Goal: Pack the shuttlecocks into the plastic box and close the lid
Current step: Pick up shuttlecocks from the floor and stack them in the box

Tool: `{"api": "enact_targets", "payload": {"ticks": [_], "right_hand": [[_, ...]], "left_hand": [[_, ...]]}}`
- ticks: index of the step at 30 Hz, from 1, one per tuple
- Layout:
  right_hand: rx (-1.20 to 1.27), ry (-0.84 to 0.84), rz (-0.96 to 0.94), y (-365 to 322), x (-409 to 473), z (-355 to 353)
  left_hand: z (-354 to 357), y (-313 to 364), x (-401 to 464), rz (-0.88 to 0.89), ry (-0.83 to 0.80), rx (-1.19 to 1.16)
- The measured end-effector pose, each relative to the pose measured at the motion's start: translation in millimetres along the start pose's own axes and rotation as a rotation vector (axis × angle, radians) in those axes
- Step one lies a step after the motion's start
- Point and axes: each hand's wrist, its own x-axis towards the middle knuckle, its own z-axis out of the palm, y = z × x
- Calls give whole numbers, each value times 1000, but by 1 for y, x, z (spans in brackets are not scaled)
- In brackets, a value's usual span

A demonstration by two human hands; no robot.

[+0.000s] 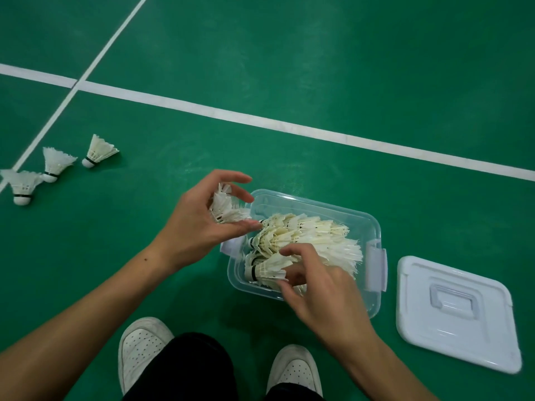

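On the far left of the green court floor (289, 68), beside a white line (260, 120), three loose shuttlecocks lie well apart from everything else: one nearest the edge (21, 186), a second (56, 163) just right of it, and a third (98, 153) farther right. Moving right, the left hand (199, 224) hovers at the left far corner of the clear plastic box (373, 287), its fingers and thumb curled around a single shuttlecock (225, 208), feathers pointing up between the fingertips; this one sits just outside the box rim, touching only the hand. Inside the box a packed row of shuttlecocks (304, 238) lies on its side, corks to the left, feathers fanning right, filling most of the space. The right hand (321, 296) reaches in from the near side, fingers loosely spread and resting on the nearest shuttlecocks of the row; whether it grips one cannot be told. Near the bottom edge, two white shoes (142, 348) flank a dark trouser leg. Farthest right, the white lid (454, 311) lies flat on the floor just beside the box, handle side up.
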Motion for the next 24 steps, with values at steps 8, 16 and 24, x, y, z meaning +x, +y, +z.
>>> {"api": "enact_targets", "payload": {"ticks": [8, 16, 24], "right_hand": [[228, -242, 279, 5, 30, 22], [593, -457, 433, 20, 36, 5], [722, -303, 366, 26, 23, -20]], "left_hand": [[2, -6, -3, -28, -43, -18], [7, -10, -13, -70, -171, -18], [12, -9, -12, -23, -278, 162]]}}
